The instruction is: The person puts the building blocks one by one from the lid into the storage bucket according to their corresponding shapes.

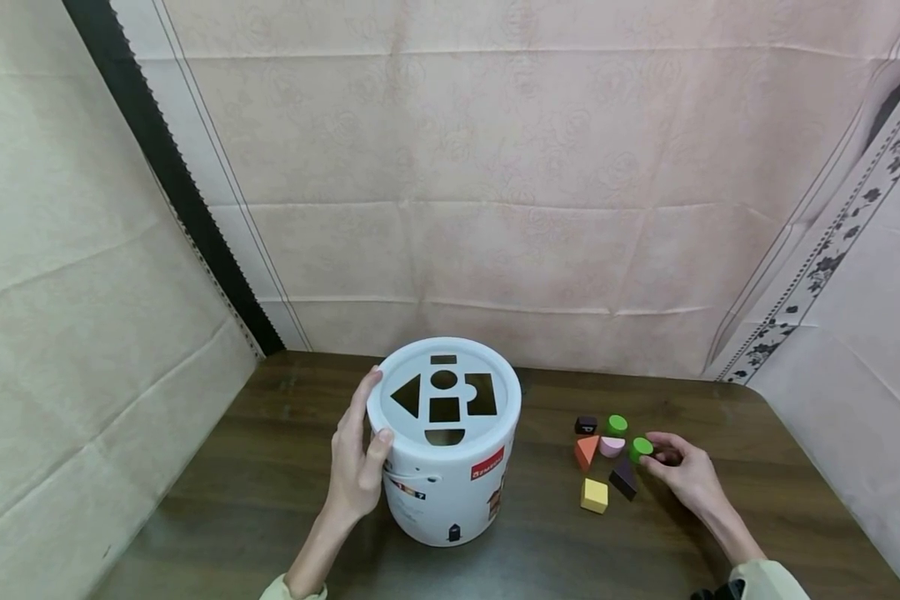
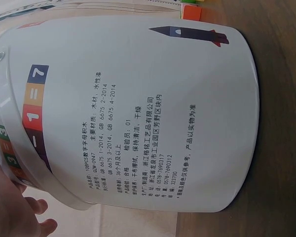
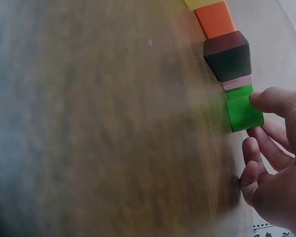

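A white bucket stands upright, its lid cut with variously shaped holes. The left hand lies against the bucket's left side and lid rim, fingers spread; in the left wrist view its fingers show beside the printed bucket. At the right, the right hand pinches a green cylinder between thumb and fingers. The right wrist view shows the thumb of the right hand on the green cylinder, which appears to be at table level.
Beside the pinched cylinder lie a second green cylinder, a pink half-round block, an orange triangular block, a small black block, a dark block and a yellow block. Cloth walls border the wooden table.
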